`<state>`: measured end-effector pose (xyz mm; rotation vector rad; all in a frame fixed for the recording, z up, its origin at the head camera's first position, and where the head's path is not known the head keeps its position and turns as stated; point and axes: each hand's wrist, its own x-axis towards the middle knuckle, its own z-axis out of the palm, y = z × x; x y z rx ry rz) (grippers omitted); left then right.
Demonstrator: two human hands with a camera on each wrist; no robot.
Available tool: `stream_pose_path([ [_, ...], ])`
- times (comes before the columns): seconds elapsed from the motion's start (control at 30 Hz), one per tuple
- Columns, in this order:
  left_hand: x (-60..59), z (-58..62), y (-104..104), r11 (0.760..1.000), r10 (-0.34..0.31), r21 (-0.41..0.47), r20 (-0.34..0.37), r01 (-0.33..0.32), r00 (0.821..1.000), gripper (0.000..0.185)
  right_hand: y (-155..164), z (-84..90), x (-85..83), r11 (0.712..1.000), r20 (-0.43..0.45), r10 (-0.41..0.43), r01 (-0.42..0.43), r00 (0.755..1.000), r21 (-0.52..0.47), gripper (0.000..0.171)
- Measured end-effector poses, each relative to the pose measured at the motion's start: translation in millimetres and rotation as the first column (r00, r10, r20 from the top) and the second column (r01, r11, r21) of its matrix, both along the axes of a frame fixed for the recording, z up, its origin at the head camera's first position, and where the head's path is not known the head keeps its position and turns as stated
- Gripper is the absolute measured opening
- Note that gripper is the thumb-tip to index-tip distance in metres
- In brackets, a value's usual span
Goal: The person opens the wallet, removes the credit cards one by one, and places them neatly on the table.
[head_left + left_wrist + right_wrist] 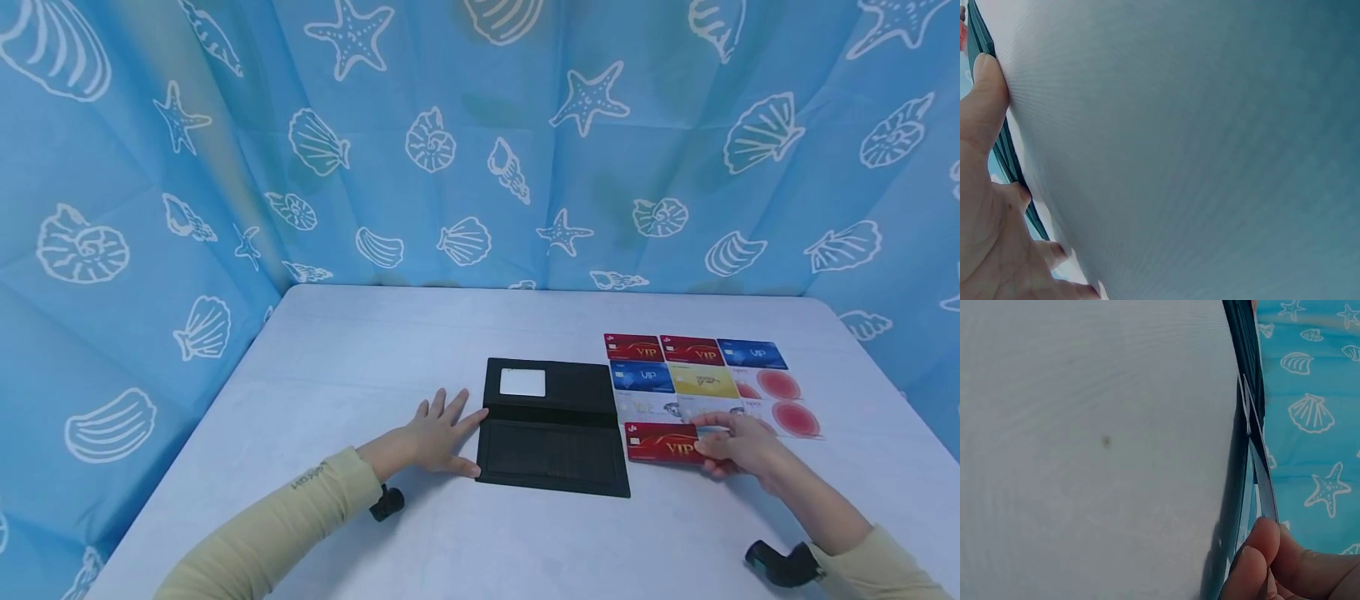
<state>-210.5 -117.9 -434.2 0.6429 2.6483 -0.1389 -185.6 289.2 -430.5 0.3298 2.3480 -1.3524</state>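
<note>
A black wallet lies open on the white table, with a white card in a window of its far half. My left hand lies flat with straight fingers, its fingertips touching the wallet's left edge. My right hand pinches the right end of a red VIP card, which lies just right of the wallet's near half. The right wrist view shows that card edge-on above my fingertips.
Several more cards in red, blue, yellow and white lie in rows on the table behind the right hand. A blue curtain with shell prints closes off the back and both sides. Bare table lies left of the wallet and in front of it.
</note>
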Motion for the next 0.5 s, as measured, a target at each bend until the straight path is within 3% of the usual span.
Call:
stream_pose_path([
  [0.17, -0.3, 0.7, -0.4, 1.000, -0.004, 0.006, -0.002, 0.004, 1.000, 0.090, 0.7, -1.5, 1.5, 1.000, -0.006, 0.009, -0.009, 1.000, 0.025, 0.061],
  [0.5, -1.7, -1.2, -2.2, 1.000, -0.011, 0.021, 0.002, 0.011, 1.000, 0.090, -7.1, -0.1, 0.8, 0.983, -0.022, 0.065, -0.061, 0.998, 0.175, 0.059],
])
